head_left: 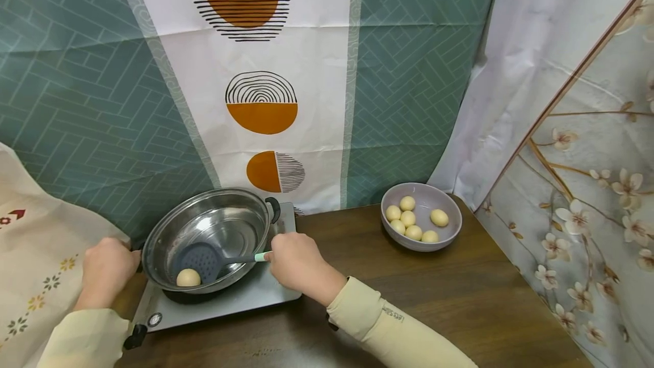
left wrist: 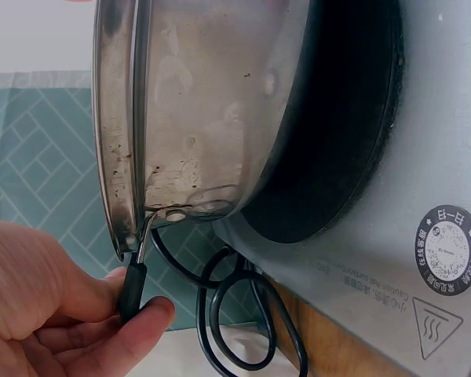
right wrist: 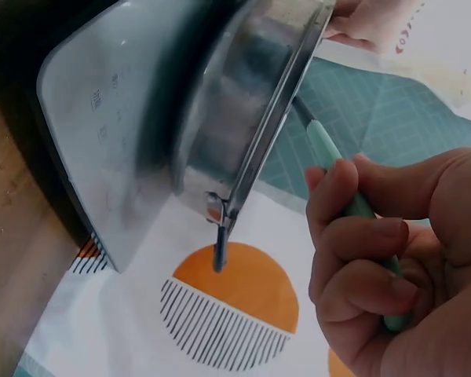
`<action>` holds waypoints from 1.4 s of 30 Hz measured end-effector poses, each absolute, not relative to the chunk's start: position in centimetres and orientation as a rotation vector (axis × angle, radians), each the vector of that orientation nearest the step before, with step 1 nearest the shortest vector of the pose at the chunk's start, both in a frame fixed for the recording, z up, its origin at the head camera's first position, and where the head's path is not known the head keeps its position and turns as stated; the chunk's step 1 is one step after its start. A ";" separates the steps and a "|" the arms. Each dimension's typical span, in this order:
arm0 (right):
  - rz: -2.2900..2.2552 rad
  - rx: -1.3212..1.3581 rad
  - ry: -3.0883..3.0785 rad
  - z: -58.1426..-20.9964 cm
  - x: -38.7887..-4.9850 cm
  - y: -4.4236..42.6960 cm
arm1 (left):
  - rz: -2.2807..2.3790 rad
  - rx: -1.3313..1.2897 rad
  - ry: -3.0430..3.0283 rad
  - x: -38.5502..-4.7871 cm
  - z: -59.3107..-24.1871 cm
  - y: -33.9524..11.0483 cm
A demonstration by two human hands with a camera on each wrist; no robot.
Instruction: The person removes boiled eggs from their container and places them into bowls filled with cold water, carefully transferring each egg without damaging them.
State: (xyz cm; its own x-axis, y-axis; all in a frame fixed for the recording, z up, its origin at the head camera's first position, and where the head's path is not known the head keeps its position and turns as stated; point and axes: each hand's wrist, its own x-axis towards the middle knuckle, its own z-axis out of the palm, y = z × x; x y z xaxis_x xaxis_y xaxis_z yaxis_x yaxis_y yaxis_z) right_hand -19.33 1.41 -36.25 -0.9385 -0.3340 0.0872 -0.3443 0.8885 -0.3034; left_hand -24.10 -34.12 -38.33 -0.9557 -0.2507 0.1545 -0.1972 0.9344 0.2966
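Note:
A steel pan (head_left: pixel 219 226) with black side handles stands tilted on the hot plate; its near-left side sits lower in the head view. My left hand (head_left: pixel 108 268) pinches the black left handle (left wrist: pixel 132 290) between thumb and fingers. In my right hand (head_left: pixel 301 263) is a skimmer (head_left: pixel 201 260) with a dark perforated head and a mint-green handle (right wrist: pixel 326 148), the fingers curled round that handle. The skimmer's head lies inside the pan. One pale round egg-like ball (head_left: pixel 188 277) rests in the pan against the skimmer's head, near the front-left wall.
A lilac bowl (head_left: pixel 452 237) with several pale egg-like balls (head_left: pixel 407 218) stands at the back right of the wooden table (head_left: pixel 409 300). Under the pan is a grey hot plate (head_left: pixel 265 297). A black cable (left wrist: pixel 255 365) loops behind it. Patterned cloths hang around the table.

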 end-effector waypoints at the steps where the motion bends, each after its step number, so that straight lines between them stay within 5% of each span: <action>1: 0.542 0.536 -3.032 -36.3 -19.4 1.5 | -0.414 0.338 -2.906 -24.1 -38.4 -34.1; 42: 1.121 0.349 -3.029 -35.0 -21.1 6.3 | -0.441 0.418 -2.926 -24.0 -38.3 -33.8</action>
